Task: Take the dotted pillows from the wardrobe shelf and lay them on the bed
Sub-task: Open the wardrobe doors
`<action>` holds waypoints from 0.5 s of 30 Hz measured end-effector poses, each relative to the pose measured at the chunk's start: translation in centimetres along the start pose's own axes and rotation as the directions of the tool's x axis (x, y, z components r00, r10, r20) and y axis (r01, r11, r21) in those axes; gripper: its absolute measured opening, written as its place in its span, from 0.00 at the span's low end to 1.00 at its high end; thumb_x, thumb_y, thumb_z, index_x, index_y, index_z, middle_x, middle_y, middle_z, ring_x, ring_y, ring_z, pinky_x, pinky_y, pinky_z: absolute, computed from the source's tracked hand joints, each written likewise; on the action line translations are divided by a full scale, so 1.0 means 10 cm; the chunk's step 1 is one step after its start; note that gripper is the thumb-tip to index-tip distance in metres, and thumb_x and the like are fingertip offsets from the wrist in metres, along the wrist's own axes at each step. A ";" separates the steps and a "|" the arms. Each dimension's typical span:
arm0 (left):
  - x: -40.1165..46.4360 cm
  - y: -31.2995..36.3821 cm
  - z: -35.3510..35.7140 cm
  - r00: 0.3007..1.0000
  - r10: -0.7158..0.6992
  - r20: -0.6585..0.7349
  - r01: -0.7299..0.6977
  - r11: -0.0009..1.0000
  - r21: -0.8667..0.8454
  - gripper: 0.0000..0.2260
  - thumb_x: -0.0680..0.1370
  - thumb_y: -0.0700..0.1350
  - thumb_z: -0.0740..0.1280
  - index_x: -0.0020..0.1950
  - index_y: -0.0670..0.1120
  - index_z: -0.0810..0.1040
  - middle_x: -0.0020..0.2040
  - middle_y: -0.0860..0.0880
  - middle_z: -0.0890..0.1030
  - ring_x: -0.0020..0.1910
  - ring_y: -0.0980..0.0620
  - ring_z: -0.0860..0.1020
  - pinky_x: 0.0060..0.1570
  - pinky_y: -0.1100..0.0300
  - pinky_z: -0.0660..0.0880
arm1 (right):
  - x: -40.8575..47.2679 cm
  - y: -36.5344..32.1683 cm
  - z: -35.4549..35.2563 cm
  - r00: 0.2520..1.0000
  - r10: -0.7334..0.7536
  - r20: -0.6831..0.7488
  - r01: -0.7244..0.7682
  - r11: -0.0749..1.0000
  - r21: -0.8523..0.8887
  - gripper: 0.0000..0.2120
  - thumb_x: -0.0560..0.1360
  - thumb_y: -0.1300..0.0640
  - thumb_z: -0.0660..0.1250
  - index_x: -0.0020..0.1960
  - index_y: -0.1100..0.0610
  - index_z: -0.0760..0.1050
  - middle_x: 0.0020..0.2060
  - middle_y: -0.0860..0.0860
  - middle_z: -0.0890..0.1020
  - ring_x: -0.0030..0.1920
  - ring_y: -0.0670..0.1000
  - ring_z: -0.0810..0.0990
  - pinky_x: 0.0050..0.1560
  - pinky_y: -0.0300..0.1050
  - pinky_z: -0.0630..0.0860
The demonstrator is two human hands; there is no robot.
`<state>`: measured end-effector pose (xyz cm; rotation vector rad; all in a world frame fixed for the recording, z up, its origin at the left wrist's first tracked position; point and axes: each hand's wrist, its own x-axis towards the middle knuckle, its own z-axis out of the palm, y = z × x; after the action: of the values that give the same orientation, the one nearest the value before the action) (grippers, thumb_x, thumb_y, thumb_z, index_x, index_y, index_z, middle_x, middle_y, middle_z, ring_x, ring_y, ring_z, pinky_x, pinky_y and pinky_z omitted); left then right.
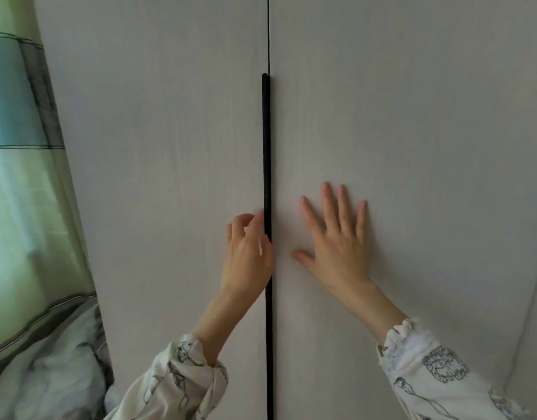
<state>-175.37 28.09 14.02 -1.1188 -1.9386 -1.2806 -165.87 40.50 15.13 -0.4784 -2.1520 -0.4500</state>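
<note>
Nearest us, at the bottom edge, are two printed white sleeves (182,380) with frilled cuffs, one on each forearm. At the far left we see a green and teal striped curtain (21,153) with daylight behind it, and below it, in the near left corner, rumpled grey-white bedding (49,374). Next comes the left wardrobe door (158,147), pale woodgrain and closed. Our left hand (249,253) is curled, its fingertips hooked over the long black handle strip (266,147) that runs along the seam between the doors. Just right of the seam, our right hand (337,237) lies flat with fingers spread against the right wardrobe door (412,131), also closed. We cannot see the dotted pillows with both doors closed.
</note>
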 end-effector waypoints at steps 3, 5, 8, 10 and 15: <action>-0.03 0.00 0.03 0.999 -0.032 0.036 0.038 0.981 -0.192 0.22 0.77 0.36 0.58 0.70 0.46 0.65 0.55 0.49 0.70 0.55 0.51 0.70 0.54 0.65 0.66 | 0.00 -0.05 0.03 0.999 0.031 -0.034 -0.032 0.999 -0.036 0.46 0.61 0.40 0.74 0.73 0.52 0.59 0.74 0.60 0.57 0.73 0.64 0.53 0.68 0.68 0.47; -0.03 0.02 0.00 0.991 -0.084 0.108 0.112 0.949 -0.296 0.23 0.76 0.35 0.57 0.71 0.47 0.64 0.54 0.50 0.69 0.49 0.59 0.72 0.53 0.65 0.70 | -0.01 -0.11 0.02 0.997 0.073 -0.006 -0.073 0.995 -0.062 0.45 0.63 0.41 0.73 0.74 0.51 0.56 0.74 0.59 0.54 0.74 0.63 0.50 0.68 0.69 0.47; -0.04 0.06 -0.08 0.975 -0.120 0.186 0.185 0.902 -0.389 0.24 0.75 0.34 0.56 0.70 0.48 0.63 0.56 0.49 0.68 0.48 0.62 0.71 0.46 0.76 0.68 | -0.02 -0.16 -0.02 0.990 0.128 0.054 -0.124 0.989 -0.084 0.44 0.66 0.41 0.71 0.75 0.50 0.53 0.75 0.58 0.50 0.74 0.62 0.47 0.68 0.70 0.48; -0.04 0.08 -0.15 0.959 -0.135 0.251 0.235 0.872 -0.429 0.25 0.75 0.34 0.56 0.71 0.48 0.62 0.58 0.48 0.67 0.50 0.58 0.71 0.49 0.70 0.69 | 0.00 -0.19 -0.05 0.985 0.151 0.083 -0.142 0.984 -0.109 0.45 0.66 0.40 0.70 0.75 0.50 0.52 0.75 0.57 0.49 0.74 0.61 0.46 0.67 0.70 0.48; -0.15 0.06 -0.38 0.936 -0.114 0.334 0.274 0.832 -0.483 0.26 0.74 0.33 0.55 0.71 0.50 0.62 0.58 0.48 0.68 0.54 0.53 0.72 0.54 0.64 0.68 | 0.00 -0.26 -0.15 0.963 0.199 0.179 -0.177 0.975 -0.135 0.44 0.69 0.44 0.69 0.75 0.47 0.46 0.76 0.54 0.43 0.75 0.59 0.41 0.67 0.69 0.52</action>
<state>-174.05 24.26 14.58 -1.4683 -2.0090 -1.9367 -166.06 37.55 15.60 -0.8150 -2.2447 -0.4398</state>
